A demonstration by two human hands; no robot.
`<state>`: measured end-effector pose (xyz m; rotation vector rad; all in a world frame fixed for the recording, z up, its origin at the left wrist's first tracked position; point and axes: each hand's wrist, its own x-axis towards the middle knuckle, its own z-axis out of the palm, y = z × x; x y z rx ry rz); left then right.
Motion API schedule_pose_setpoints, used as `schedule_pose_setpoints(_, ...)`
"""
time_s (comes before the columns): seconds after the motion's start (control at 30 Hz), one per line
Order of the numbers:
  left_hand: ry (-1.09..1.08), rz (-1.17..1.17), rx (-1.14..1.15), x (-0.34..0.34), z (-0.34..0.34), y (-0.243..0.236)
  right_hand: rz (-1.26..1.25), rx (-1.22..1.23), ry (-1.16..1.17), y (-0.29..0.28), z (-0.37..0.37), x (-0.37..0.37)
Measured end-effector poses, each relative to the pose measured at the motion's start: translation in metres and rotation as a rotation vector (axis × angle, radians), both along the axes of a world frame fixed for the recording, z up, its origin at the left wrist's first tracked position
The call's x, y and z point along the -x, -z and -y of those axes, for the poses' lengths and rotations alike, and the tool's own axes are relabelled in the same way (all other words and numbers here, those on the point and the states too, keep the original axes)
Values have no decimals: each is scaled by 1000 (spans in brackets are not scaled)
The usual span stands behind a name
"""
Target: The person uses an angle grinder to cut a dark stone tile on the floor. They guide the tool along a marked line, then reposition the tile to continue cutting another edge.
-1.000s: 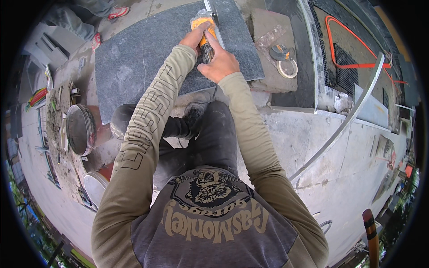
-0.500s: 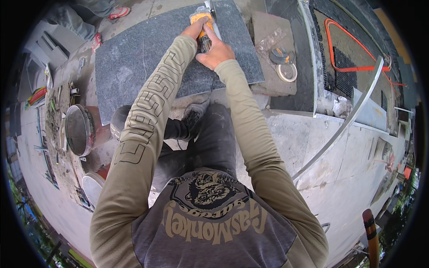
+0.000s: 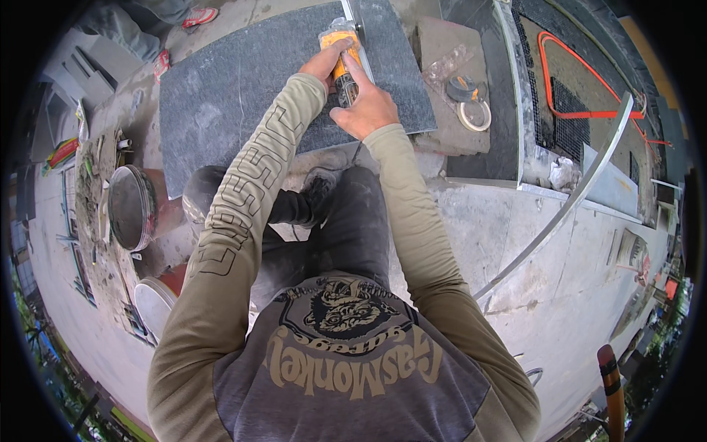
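A dark grey stone slab [image 3: 210,99] lies in front of me at the top of the view. Over its right part, both my hands grip a yellow and black angle grinder [image 3: 339,37]. My left hand [image 3: 321,63] wraps the yellow body from the left. Closer to me, my right hand [image 3: 372,112] holds the dark rear end, its thumb and fingers around it. Along the grinder's right side runs a straight metal strip [image 3: 366,62] on the slab. The grinder's disc is hidden, so its contact with the stone cannot be made out.
Left of my legs stand a dirty bucket [image 3: 132,214] and a second bucket [image 3: 153,306]. Tape rolls [image 3: 473,116] lie on a board right of the slab. A long metal bar [image 3: 567,202] slants at right. Another person's red shoe [image 3: 199,17] shows at the upper left.
The grinder and both hands have moved a little toward me and to the right along the metal strip. More of the strip shows beyond the grinder. My grip stays on it.
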<state>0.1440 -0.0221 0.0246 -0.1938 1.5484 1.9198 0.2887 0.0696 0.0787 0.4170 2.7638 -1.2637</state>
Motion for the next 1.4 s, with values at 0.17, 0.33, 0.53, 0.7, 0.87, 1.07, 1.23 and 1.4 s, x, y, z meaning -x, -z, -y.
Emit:
schedule_pose_setpoints(0.17,-3,1,-45,0,-1,4,5,27,-16,5,-2,2)
schedule_pose_setpoints(0.33,-13,2,-36,22,-3,11,18,35,-26,7,-4,22)
schedule_pose_setpoints(0.53,-35,32,-31,44,-10,13,-39,-46,-9,28,-8,53)
schedule_pose_setpoints(0.7,-19,8,-24,59,-8,18,-74,-49,1,33,-6,64)
schedule_pose_setpoints(0.87,-47,11,-16,27,-8,8,-23,-40,0,14,-3,35)
schedule_pose_setpoints(1.07,-45,29,-21,-9,-1,2,-9,10,1,3,0,-5)
schedule_pose_setpoints(1.23,-43,28,-26,-5,-2,4,24,43,-18,-4,-1,-3)
schedule_pose_setpoints(1.4,-41,31,-44,11,-5,9,18,11,-17,4,-2,15)
